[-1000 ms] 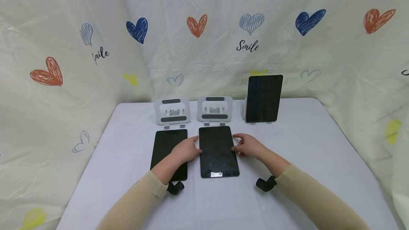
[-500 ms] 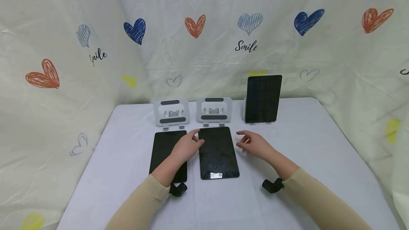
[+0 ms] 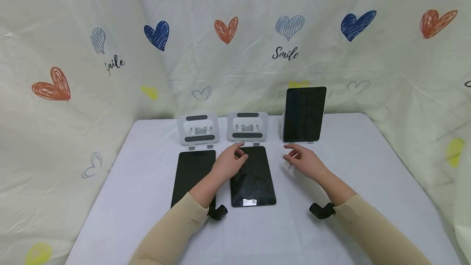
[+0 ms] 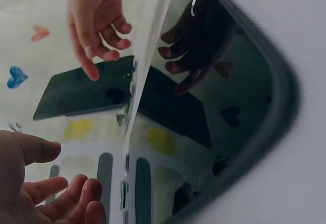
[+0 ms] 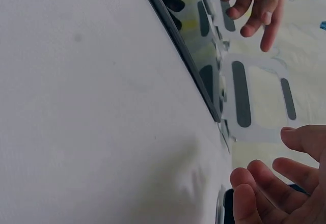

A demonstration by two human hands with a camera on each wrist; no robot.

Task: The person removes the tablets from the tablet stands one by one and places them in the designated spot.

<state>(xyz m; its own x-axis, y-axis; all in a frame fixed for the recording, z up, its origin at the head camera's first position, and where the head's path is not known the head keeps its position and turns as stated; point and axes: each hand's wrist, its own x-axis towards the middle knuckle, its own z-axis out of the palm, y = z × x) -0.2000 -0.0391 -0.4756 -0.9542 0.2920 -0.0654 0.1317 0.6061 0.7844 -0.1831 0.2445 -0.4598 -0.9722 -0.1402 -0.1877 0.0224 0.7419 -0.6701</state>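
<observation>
While the middle tablet (image 3: 253,176) lies flat, screen up, on the white tabletop (image 3: 368,167), both hands hover around its far end. The left hand (image 3: 229,162) is over the tablet's top left corner, fingers loosely curled, and its grip has nothing in it; I can't tell for sure if the fingertips touch the glass. The right hand (image 3: 305,161) sits just off the tablet's right edge, fingers relaxed and a bit spread, also empty, above bare tabletop. In the left wrist view the glossy screen (image 4: 214,107) mirrors the right hand (image 4: 97,20).

Right behind that tablet there's an empty white stand with dark pads (image 3: 247,126), nearly touching its top edge. A second flat tablet (image 3: 191,175) lies just to the left, partly under the left forearm, with a matching empty stand (image 3: 198,129) behind it. Off to the right, a third tablet (image 3: 304,113) is propped upright near the back. A wrinkly heart-print cloth backdrop (image 3: 110,52) wraps around everything.
</observation>
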